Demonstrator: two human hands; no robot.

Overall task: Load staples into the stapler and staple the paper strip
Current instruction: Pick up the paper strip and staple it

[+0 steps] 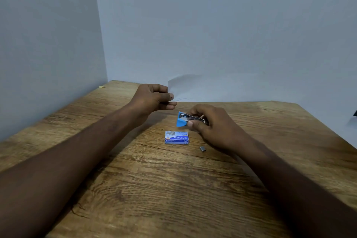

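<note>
**Paper held up, stapler mouth not yet on it: where the staple could miss**

The left hand [154,98] pinches the near edge of a white paper strip [183,89] between thumb and fingers, holding it above the far part of the brown wood-grain table [135,179]. The right hand [208,123] is closed around a small blue-and-silver stapler [185,119], its blue nose pointing toward the paper but just short of it. A blue-and-white cardboard staple box [176,137] lies on the table near the right hand, with a small grey loose bar of staples [202,148] beside it.

Whether the stapler is loaded cannot be told; pressing empty would do nothing. The paper is held by one edge only, so it may bend away from the mouth. The left fingertips sit close to where the staple would land and could be nipped.
</note>
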